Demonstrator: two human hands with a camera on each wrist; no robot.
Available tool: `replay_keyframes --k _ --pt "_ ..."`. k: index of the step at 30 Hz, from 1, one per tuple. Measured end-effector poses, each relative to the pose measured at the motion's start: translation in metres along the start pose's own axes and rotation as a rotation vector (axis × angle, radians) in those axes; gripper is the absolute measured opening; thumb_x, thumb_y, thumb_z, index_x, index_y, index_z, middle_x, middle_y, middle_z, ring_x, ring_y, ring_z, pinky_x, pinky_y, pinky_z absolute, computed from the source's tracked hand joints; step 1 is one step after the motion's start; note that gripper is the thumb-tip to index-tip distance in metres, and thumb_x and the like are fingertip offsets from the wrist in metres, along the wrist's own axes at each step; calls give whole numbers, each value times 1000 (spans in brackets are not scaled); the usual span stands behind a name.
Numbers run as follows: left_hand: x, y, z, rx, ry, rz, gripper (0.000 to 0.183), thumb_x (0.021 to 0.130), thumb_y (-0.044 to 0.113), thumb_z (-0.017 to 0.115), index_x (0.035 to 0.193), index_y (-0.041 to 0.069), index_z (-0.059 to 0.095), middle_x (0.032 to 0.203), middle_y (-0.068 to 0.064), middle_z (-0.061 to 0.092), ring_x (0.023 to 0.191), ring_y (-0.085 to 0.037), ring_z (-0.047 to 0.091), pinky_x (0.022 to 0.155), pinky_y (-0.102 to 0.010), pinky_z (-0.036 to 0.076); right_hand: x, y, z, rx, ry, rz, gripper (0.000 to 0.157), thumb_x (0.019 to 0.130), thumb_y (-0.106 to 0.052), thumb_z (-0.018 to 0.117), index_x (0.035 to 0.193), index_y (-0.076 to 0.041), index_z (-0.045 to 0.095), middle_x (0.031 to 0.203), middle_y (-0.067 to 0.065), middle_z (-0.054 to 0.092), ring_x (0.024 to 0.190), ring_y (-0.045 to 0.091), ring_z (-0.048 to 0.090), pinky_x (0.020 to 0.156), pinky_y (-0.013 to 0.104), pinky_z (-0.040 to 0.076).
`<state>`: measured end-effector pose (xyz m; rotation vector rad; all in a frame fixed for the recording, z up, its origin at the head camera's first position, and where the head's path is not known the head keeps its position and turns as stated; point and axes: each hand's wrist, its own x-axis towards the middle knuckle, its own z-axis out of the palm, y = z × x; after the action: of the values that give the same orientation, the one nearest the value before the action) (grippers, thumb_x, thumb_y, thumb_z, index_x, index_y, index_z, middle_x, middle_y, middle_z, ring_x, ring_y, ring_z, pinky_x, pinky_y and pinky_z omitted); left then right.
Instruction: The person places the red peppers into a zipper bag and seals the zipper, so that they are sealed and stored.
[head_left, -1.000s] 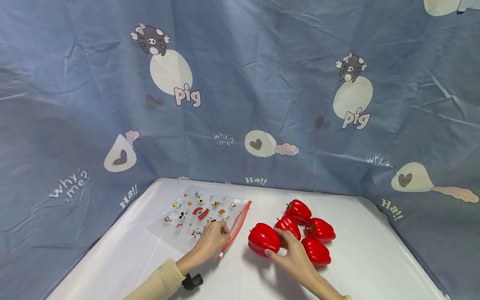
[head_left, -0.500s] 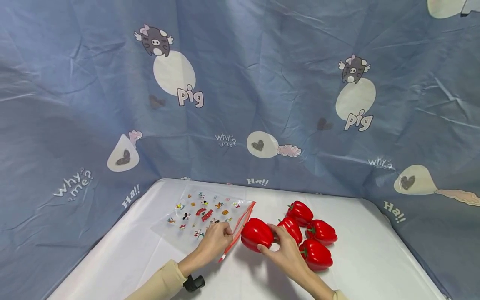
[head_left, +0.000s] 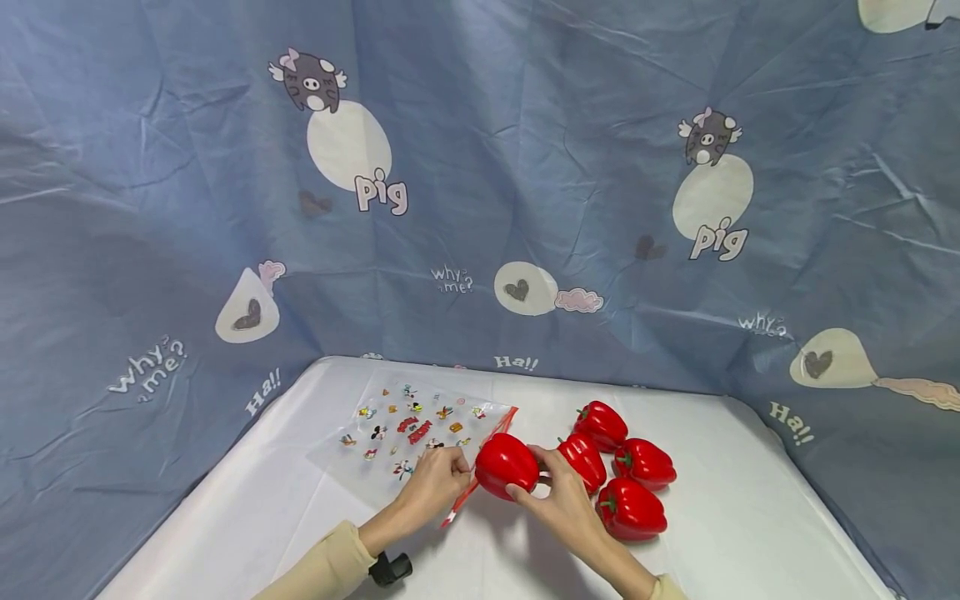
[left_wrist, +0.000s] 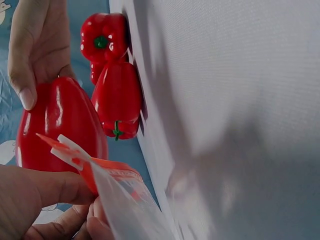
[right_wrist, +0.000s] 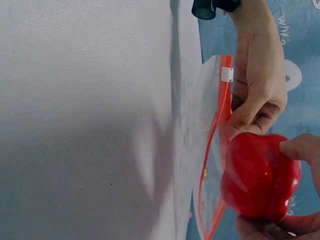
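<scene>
My left hand [head_left: 441, 477] pinches the red-edged opening of a clear zip bag [head_left: 360, 475] printed with small cartoon figures. In the right wrist view the bag's red zip edge [right_wrist: 226, 95] stands parted, with a white slider near one end. My right hand [head_left: 561, 498] grips a red bell pepper [head_left: 507, 467] between thumb and fingers, raised above the table. That pepper sits right at the bag's mouth, close to my left fingers; in the left wrist view the zip edge [left_wrist: 90, 170] overlaps it.
Several more red bell peppers [head_left: 632, 508] with green stems cluster on the white-covered table [head_left: 735, 500], right of my right hand. A blue printed cloth [head_left: 480, 183] hangs behind the table. A black wrist mount [head_left: 390, 569] is strapped at my left wrist.
My right hand has carried the bell pepper leftward to the bag's opening. The left hand keeps its pinch on the bag's edge. The other peppers stay in their cluster.
</scene>
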<state>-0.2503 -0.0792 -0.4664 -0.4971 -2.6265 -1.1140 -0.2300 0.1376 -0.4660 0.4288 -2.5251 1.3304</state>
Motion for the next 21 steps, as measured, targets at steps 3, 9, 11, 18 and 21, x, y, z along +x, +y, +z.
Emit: replay_keyframes --k 3,9,11,18,21 --pt "0 0 0 5 1 4 16 75 -4 62 66 9 60 57 7 53 57 -3 44 53 -19 38 1 1 2 2 -8 7 60 75 -33 81 124 -7 59 112 1 64 100 19 65 81 38 56" --pt "2 0 -1 4 14 6 16 75 -3 64 66 10 61 57 7 55 57 -3 45 55 -19 39 2 4 5 -18 -22 19 61 75 -35 80 124 -6 59 110 2 63 100 20 64 81 40 56" --pt "2 0 -1 -4 20 8 15 74 -3 65 66 10 62 57 7 56 57 -2 47 55 -19 39 2 5 6 -25 -33 21 62 75 -36 80 124 -5 58 110 2 63 101 20 64 81 39 56" --pt "2 -1 -1 -22 17 8 14 74 -4 63 68 8 63 59 6 57 56 -2 47 54 -19 40 0 11 10 -25 -64 20 62 76 -34 80 125 -3 57 113 7 62 101 23 64 78 30 57" --pt "1 -2 0 -14 21 1 14 75 -4 62 68 9 62 59 6 56 55 -2 46 53 -19 40 -1 12 11 -15 -73 32 62 76 -33 80 125 -3 57 115 8 62 102 23 63 79 30 57"
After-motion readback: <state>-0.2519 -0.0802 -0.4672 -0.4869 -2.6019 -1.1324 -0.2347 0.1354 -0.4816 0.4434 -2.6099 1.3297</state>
